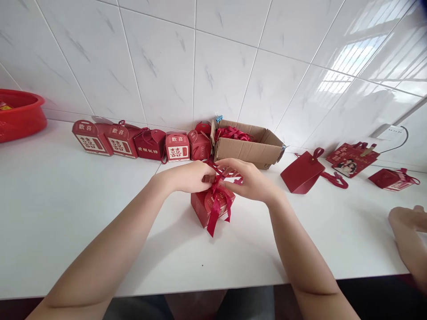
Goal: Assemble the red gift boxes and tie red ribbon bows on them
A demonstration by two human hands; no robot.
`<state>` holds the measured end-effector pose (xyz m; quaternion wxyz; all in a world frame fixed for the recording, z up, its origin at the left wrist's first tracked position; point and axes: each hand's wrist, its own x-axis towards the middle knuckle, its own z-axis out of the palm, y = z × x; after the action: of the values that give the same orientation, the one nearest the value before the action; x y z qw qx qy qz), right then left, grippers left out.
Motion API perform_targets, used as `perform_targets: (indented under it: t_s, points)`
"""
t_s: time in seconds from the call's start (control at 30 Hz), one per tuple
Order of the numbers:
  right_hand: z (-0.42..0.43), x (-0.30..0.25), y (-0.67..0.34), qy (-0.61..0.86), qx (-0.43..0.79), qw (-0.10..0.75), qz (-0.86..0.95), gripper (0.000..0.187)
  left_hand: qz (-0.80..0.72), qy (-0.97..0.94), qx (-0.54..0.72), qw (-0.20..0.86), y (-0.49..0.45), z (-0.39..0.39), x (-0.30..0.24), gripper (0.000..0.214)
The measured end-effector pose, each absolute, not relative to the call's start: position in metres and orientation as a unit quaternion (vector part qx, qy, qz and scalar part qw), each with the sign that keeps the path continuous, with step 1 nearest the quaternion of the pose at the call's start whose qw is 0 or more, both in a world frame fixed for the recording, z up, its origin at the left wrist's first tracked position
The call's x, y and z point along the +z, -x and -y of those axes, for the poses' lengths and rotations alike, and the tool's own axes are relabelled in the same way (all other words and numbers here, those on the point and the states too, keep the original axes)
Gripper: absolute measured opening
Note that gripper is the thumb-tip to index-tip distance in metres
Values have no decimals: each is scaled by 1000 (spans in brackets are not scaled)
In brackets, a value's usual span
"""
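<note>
A small red gift box (200, 205) stands on the white table in front of me, with a red ribbon (215, 214) tied at its top and two tails hanging over its near side. My left hand (191, 176) reaches in from the left, its fingers closed on the ribbon at the knot. From the other side my right hand (248, 180) pinches the ribbon, thumb towards the knot and fingers curled over the top. Parts of the bow and the box's lid are hidden behind my fingers.
Along the tiled wall stands a row of red gift boxes (151, 144) beside a cardboard box (248, 151) of red ribbons. A red basin (22, 115) is far left. Rightward are a plain red box (298, 173), a gift bag (353, 160), another box (393, 179) and another person's hand (408, 218).
</note>
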<state>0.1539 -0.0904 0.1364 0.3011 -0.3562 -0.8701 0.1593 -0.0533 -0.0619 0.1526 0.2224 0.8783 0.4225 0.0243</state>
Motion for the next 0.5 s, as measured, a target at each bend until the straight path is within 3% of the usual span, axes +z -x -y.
perform_targets:
  t_s: [0.2,0.5]
  points:
    - [84,129,-151,351,175,317,863,7,-434,-876,13,211,53,65,154,15]
    - [84,136,-163,343,172,194,903,31,-458,-866,14,200,61,68,161,10]
